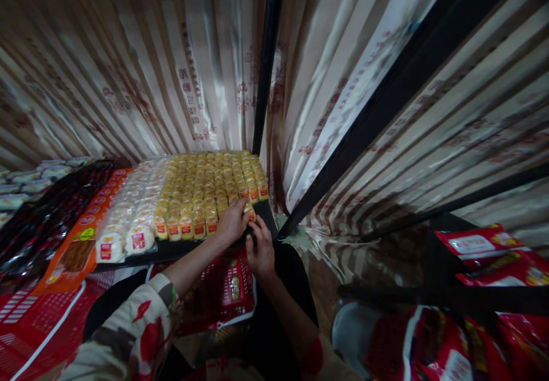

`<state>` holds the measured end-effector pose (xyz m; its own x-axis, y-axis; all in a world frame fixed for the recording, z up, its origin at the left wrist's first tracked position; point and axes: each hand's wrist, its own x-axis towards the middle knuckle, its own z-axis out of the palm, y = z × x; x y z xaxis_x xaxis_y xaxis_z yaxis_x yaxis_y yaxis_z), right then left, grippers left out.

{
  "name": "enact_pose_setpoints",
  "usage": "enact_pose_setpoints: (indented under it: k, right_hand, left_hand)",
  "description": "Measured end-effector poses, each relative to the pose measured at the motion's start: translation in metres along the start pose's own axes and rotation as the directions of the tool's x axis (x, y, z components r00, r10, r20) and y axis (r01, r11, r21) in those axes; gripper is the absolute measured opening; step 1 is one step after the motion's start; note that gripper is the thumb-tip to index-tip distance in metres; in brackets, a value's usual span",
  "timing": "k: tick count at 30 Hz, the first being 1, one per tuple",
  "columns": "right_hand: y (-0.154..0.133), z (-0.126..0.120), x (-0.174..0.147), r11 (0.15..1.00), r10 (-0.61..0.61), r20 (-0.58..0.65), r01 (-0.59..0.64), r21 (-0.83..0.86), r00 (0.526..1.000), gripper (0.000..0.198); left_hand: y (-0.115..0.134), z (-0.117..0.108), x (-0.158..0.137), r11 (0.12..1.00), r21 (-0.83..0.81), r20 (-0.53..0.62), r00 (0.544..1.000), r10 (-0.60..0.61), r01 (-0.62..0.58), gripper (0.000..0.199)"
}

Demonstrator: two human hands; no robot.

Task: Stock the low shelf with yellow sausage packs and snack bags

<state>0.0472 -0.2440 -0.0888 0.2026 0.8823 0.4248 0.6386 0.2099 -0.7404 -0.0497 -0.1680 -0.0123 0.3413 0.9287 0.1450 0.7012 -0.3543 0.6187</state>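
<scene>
Small yellow snack packs (201, 186) with red labels stand in tight rows on a dark shelf (180, 247). At the front right of these rows, my left hand (233, 222) has its fingers closed around one yellow snack pack (249, 213). My right hand (261, 249) is just below and to the right, fingers loosely curled and apart, with the fingertips close to that pack; whether they touch it I cannot tell. Under my forearms is a red basket (254, 295), with a small yellow pack (234, 288) inside it.
Left of the yellow rows are white round packs (139, 238), an orange bag (71, 258) and dark shiny packets (47, 221). Another red basket (51, 324) sits at lower left. Dark metal posts (343, 146) stand before pleated curtains (206, 72). Red bags (489, 249) lie at right.
</scene>
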Motion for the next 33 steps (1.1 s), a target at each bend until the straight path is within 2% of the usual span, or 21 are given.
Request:
enact_pose_setpoints:
  k: [6, 12, 18, 26, 33]
  right_hand:
    - [0.009, 0.006, 0.013, 0.997, 0.058, 0.039, -0.056, -0.046, 0.998, 0.046]
    - [0.012, 0.012, 0.023, 0.997, 0.067, 0.067, -0.064, -0.045, 0.996, 0.051]
    - [0.018, 0.020, 0.032, 0.997, 0.072, 0.084, -0.071, -0.017, 0.994, 0.053]
    - [0.013, 0.021, 0.032, 0.995, 0.096, -0.052, -0.098, -0.035, 0.994, 0.058]
    - [0.030, 0.027, 0.032, 0.991, 0.097, -0.068, -0.103, -0.091, 0.993, 0.063]
  left_hand:
    - [0.009, 0.004, 0.025, 0.995, 0.094, 0.044, 0.999, 0.019, -0.023, 0.037]
    - [0.000, 0.005, 0.047, 0.987, 0.159, 0.073, 0.997, 0.016, -0.027, 0.039]
    - [-0.008, 0.007, 0.051, 0.985, 0.170, 0.072, 0.997, -0.010, -0.002, 0.038]
    - [0.006, 0.015, 0.061, 0.989, 0.129, 0.079, 0.995, 0.061, -0.071, 0.039]
    - [0.015, 0.032, 0.077, 0.981, 0.155, 0.145, 0.985, 0.092, -0.115, 0.031]
